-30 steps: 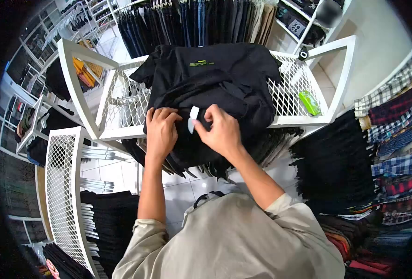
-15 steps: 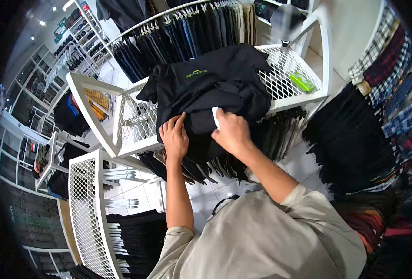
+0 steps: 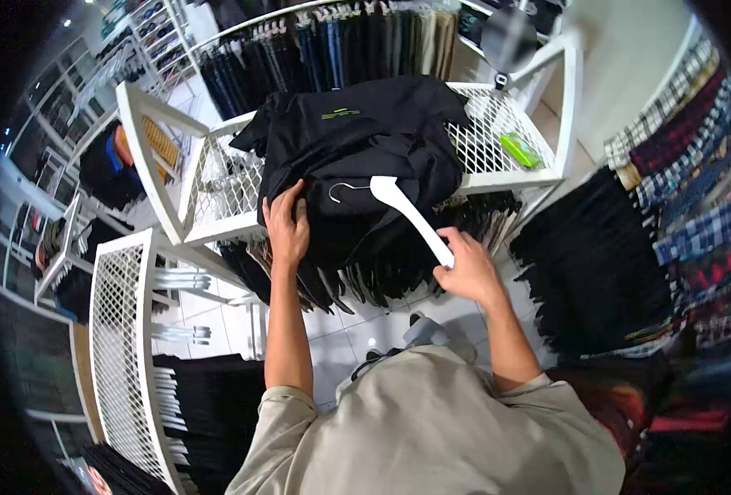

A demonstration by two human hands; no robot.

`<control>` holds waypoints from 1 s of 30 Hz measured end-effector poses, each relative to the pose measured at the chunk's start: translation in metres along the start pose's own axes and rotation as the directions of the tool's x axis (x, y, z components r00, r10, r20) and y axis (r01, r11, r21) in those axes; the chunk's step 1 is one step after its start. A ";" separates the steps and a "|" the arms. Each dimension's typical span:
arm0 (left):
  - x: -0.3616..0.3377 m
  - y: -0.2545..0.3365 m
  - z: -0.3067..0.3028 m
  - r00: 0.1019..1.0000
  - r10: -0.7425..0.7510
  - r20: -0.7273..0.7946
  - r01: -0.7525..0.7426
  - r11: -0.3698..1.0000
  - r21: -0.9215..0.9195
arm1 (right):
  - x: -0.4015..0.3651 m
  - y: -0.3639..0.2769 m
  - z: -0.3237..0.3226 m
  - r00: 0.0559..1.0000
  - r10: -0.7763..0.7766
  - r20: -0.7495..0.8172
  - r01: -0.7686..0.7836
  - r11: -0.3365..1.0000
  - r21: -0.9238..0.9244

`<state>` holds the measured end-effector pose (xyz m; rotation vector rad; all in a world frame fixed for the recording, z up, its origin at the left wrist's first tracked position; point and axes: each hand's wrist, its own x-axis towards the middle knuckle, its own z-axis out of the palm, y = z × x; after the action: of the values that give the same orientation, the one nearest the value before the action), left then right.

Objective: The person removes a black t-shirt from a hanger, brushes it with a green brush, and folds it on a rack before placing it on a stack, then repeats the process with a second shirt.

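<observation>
A black T-shirt [image 3: 357,136] with small green print lies spread on the white mesh rack top, its lower part bunched towards me. My left hand [image 3: 287,227] rests on the shirt's near left edge, fingers stretched and slightly apart. In my right hand [image 3: 470,268] is one end of a white clothes hanger [image 3: 415,219], pinched between thumb and fingers. The hanger slants up and left over the shirt, its far end and thin hook lying against the black cloth.
A bright green item [image 3: 520,150] lies on the mesh at the right. Trousers [image 3: 324,49] hang on a curved rail behind. Plaid shirts [image 3: 679,198] hang at the right, and a white mesh-sided rack [image 3: 122,355] stands at the lower left.
My right hand has moved right and towards me, drawing the hanger out of the shirt so that its body and hook now show. My left hand stays on the shirt edge.
</observation>
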<state>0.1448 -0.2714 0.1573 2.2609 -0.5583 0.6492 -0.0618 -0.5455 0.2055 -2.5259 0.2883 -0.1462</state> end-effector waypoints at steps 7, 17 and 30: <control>-0.054 0.122 0.016 0.880 -0.469 0.068 0.455 0.794 -0.403 | 0.018 0.015 0.022 0.963 -0.184 0.195 0.097 0.917 0.388; -0.073 0.135 0.091 0.784 -0.595 0.179 0.587 0.616 -0.525 | 0.046 0.047 0.009 0.825 -0.430 0.367 0.238 0.853 0.464; -0.200 0.170 -0.091 0.614 -0.782 -0.106 0.730 0.613 -0.303 | 0.090 -0.006 -0.002 0.451 -0.858 -0.245 0.893 0.429 0.137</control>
<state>-0.1315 -0.2770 0.1826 1.8983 0.4510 0.3522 0.0258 -0.5629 0.2142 -2.1337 -1.0158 -0.7260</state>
